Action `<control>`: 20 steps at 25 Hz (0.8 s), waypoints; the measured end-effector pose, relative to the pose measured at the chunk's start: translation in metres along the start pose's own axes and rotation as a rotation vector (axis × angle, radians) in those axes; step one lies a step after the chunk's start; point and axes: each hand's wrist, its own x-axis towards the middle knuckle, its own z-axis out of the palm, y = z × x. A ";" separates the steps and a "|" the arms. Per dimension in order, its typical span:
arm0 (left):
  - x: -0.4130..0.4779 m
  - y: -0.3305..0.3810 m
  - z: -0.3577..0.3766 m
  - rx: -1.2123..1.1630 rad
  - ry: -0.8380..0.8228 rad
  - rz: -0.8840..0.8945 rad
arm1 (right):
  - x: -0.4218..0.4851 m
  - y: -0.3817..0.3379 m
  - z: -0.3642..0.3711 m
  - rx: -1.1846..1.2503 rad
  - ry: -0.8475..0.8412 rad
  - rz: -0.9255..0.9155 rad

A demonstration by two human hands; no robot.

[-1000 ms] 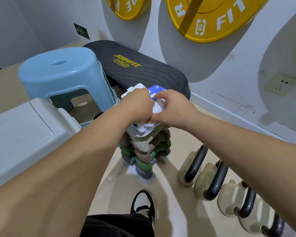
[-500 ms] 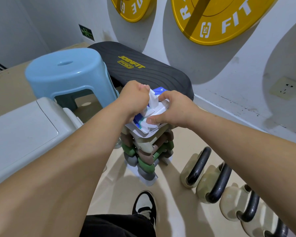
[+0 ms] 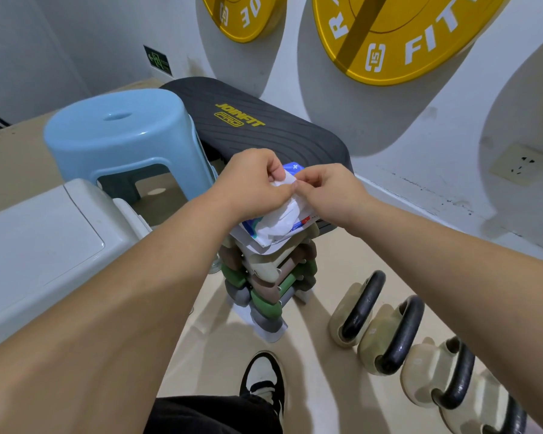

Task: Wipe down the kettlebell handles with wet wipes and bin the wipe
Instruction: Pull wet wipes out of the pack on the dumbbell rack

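Note:
A white and blue wet-wipe pack (image 3: 257, 234) lies on top of a dumbbell rack (image 3: 270, 283). A white wipe (image 3: 282, 214) stands up out of the pack. My left hand (image 3: 254, 180) and my right hand (image 3: 326, 189) both pinch the wipe's top edge, fingertips almost touching above the pack. Several beige kettlebells with black handles (image 3: 402, 333) stand in a row on the floor at the lower right, well apart from both hands.
A light blue stool (image 3: 123, 136) and a black step platform (image 3: 264, 133) stand behind the rack. A white lidded bin (image 3: 44, 245) is at the left. Yellow weight plates (image 3: 389, 39) hang on the wall. My shoe (image 3: 264, 380) is on the floor below.
The hands have risen off the pack, drawing the wipe up and out. The right hand has shifted from holding the pack down to pinching the wipe beside the left hand.

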 end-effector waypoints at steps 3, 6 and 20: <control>0.000 0.003 0.006 0.096 0.024 0.038 | -0.002 0.000 0.000 -0.061 0.054 -0.036; 0.003 0.007 0.000 0.046 0.032 -0.008 | -0.006 -0.004 0.000 -0.168 0.067 -0.087; 0.008 0.025 -0.019 -0.538 0.091 -0.377 | -0.016 -0.012 0.006 -0.091 0.028 -0.065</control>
